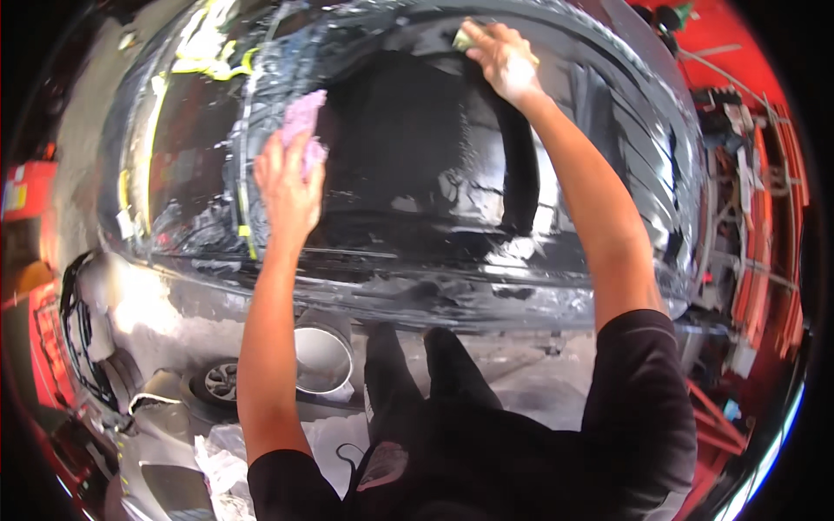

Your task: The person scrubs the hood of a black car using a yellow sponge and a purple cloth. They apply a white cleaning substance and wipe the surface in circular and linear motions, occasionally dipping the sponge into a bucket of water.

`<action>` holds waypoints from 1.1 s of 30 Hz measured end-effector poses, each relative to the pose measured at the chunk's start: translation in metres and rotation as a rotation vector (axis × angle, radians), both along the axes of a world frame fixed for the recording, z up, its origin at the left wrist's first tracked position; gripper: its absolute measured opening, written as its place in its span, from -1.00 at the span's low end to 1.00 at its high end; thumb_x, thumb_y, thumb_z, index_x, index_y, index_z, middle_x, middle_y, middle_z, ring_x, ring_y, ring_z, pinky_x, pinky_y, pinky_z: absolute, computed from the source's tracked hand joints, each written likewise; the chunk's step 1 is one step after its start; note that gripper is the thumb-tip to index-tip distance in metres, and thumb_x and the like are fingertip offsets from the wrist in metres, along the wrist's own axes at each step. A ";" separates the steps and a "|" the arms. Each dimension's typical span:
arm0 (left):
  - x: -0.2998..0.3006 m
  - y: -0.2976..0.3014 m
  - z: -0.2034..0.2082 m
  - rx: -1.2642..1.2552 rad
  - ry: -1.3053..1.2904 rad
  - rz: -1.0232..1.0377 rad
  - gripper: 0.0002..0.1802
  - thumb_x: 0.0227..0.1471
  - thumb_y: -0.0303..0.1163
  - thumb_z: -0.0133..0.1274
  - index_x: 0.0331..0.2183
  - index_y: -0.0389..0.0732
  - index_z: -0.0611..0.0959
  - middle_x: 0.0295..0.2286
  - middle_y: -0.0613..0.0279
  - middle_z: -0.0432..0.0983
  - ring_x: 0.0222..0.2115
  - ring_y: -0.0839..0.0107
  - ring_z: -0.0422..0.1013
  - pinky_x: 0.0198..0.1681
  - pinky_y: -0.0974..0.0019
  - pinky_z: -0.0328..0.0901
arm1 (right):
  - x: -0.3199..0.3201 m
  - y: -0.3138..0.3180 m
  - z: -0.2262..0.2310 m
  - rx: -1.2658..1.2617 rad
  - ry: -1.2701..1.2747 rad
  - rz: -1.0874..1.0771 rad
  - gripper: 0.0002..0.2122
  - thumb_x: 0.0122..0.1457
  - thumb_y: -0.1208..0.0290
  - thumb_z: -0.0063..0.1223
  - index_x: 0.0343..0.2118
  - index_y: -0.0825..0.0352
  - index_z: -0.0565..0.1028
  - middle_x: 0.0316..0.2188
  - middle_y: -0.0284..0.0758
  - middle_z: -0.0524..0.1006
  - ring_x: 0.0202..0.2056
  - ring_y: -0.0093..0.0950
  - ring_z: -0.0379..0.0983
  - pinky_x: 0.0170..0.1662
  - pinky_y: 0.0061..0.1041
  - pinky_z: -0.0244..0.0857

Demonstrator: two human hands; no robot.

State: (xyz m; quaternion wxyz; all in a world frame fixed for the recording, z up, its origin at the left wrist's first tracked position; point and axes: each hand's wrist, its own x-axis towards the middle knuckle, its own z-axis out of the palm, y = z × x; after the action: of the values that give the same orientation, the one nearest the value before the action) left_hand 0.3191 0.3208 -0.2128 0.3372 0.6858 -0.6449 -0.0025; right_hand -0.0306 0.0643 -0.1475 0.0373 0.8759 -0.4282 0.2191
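Note:
My left hand (288, 187) is closed around a crumpled pink cloth (304, 113), resting on the left part of a glossy black car panel (391, 122). Farther off to the right, my right hand (511, 68) grips a small pale yellowish pad (464, 38) against the dark surface. A patch of white glare lies over the back of that hand. Wrinkled, shiny plastic film surrounds the panel, with strips of yellow tape (155, 143) down the left side. Bright reflections streak the black surface between and below my hands.
Behind the car's near edge, a pale bucket (323, 358) stands by my legs, with a wheel (222, 380) left of it. A grey car body part (165, 434) lies lower left. Orange-red parts on a metal rack (754, 234) line the right side.

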 end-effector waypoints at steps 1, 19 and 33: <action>0.000 -0.001 -0.001 -0.023 -0.030 -0.003 -0.44 0.21 -0.28 0.27 0.23 -0.08 0.63 0.26 -0.22 0.38 0.28 -0.21 0.29 0.37 -0.15 0.13 | 0.019 -0.004 0.000 -0.005 0.028 -0.059 -0.43 0.31 0.38 0.20 0.40 -0.04 0.46 0.19 0.00 0.47 0.09 0.02 0.44 0.15 0.02 0.32; 0.000 -0.001 -0.002 -0.039 0.098 0.099 -0.44 0.12 -0.32 0.30 0.18 -0.12 0.67 0.20 -0.20 0.39 0.27 -0.20 0.29 0.38 -0.34 0.10 | 0.152 -0.029 -0.037 -0.084 0.095 -0.024 -0.47 0.27 0.30 0.28 0.33 -0.06 0.52 0.13 -0.13 0.49 0.11 -0.08 0.44 0.14 0.00 0.34; 0.006 0.005 -0.005 -0.028 0.124 0.077 -0.40 0.09 -0.30 0.30 0.18 -0.13 0.65 0.24 -0.15 0.37 0.31 -0.18 0.25 0.43 -0.40 0.02 | 0.183 -0.042 -0.032 -0.085 0.142 -0.090 -0.48 0.30 0.25 0.28 0.34 -0.09 0.51 0.06 -0.20 0.52 0.06 -0.09 0.47 0.10 -0.04 0.36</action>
State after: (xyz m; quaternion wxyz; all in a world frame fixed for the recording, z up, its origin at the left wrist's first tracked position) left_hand 0.3250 0.3263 -0.2177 0.3859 0.7040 -0.5958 -0.0233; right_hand 0.1521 0.0219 -0.1793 0.1145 0.8667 -0.4539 0.1722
